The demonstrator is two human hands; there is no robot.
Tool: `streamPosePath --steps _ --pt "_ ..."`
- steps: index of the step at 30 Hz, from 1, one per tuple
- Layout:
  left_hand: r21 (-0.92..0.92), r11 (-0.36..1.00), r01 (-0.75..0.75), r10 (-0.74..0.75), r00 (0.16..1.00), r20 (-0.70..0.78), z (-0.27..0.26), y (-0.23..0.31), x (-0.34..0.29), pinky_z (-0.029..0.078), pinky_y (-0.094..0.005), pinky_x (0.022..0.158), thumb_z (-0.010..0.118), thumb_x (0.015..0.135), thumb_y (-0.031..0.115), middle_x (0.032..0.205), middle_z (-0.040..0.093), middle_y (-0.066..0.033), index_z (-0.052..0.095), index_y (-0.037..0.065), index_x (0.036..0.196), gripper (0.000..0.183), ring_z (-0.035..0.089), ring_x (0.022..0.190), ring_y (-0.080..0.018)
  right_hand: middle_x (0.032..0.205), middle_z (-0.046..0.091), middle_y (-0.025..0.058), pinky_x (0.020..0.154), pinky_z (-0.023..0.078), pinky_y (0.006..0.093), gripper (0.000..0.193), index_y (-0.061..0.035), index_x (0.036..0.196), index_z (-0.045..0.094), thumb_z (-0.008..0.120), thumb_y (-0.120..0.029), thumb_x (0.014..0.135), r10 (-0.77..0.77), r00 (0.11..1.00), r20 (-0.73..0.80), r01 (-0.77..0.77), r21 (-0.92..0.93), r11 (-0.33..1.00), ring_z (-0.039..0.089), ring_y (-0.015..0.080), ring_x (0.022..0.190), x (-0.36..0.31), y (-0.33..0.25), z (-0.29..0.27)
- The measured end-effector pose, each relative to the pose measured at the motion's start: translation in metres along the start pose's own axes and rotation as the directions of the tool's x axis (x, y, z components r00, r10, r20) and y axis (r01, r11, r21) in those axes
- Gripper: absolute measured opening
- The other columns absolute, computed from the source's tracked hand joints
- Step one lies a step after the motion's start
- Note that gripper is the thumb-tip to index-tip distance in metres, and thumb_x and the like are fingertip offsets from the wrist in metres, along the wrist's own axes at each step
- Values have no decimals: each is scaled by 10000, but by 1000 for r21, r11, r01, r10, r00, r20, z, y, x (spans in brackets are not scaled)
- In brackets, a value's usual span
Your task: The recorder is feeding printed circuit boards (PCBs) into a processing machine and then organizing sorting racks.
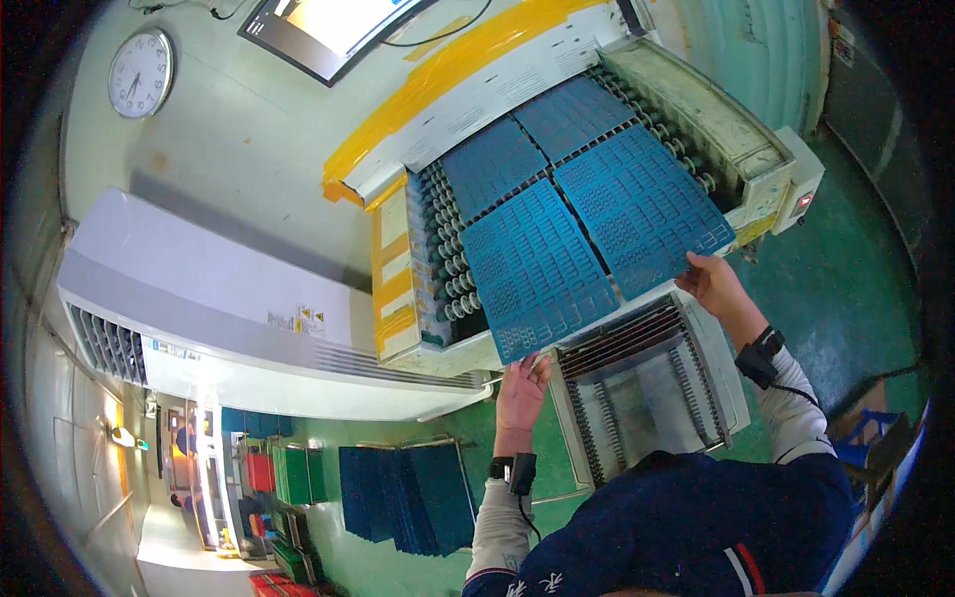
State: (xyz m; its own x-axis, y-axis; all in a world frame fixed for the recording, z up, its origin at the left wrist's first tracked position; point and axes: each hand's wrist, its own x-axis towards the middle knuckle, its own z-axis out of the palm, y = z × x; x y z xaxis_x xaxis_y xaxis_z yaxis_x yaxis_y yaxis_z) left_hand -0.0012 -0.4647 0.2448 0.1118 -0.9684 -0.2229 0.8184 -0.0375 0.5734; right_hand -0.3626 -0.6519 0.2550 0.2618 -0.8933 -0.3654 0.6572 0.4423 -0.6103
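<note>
Four-sided blue panels, covered with rows of fine outlines like circuit boards, lie in two rows on a roller conveyor (457, 282). At the near corner of the front left blue panel (537, 269) is my left hand (522, 396), its fingers pinched at the panel's edge. My right hand (718, 289) grips the near right edge of the front right blue panel (642, 204), thumb on top and fingers partly hidden beneath. Two more panels, including the back left blue panel (492, 167), lie behind, toward the machine's white cover.
A slotted rack (642, 408) stands close before me, below the conveyor's front edge. To the left is a long white air conditioner (229, 289). Dark blue panels (408, 497) stand in a rack on the green floor. A clock (140, 74) and a screen (328, 30) are on the wall.
</note>
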Motion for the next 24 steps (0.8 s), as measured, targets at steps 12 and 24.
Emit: streamPosePath --steps 12,24 --pt "9 998 61 -61 998 -24 -91 -50 -42 461 -375 917 499 960 274 1199 570 -104 469 81 1298 391 566 1065 -239 991 620 52 692 492 304 352 -90 1063 586 611 -393 885 68 978 197 -12 -272 962 594 167 846 1 53 3" --pt "-135 977 165 -199 934 -295 -192 -147 -151 475 -362 886 475 980 247 1222 538 -120 373 63 1372 445 562 1062 -242 1101 544 150 916 412 457 338 -10 1021 618 704 -183 743 167 816 553 576 -801 -165 504 318 1040 15 165 -50"
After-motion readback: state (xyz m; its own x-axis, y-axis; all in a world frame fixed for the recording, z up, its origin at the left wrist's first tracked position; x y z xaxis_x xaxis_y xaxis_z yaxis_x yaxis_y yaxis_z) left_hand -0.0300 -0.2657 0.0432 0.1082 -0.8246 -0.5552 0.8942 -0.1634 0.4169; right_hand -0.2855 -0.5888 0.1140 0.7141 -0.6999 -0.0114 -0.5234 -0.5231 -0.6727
